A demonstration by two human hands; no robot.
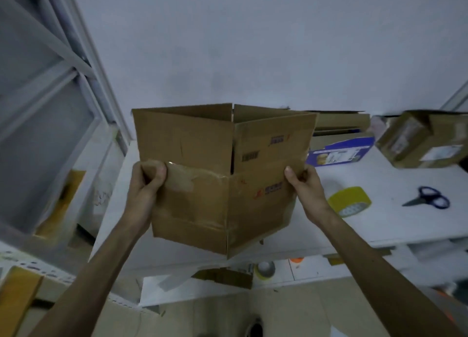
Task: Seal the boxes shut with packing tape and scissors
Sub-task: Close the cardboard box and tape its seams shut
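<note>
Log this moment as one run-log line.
box: flaps up, unsealed | left hand: grips its left side | right hand: grips its right side | tape roll, scissors: on table

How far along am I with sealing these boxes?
Done: perhaps the labelled box far right, which looks closed. In hand: the left hand and right hand grip an open cardboard box, flaps up. Left: closing and taping it; the yellow tape roll and scissors lie on the table.

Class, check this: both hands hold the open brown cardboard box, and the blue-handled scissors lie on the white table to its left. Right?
Wrong side: the head view shows the blue-handled scissors on the white table to the right of the open brown cardboard box, held by left hand and right hand.
</note>
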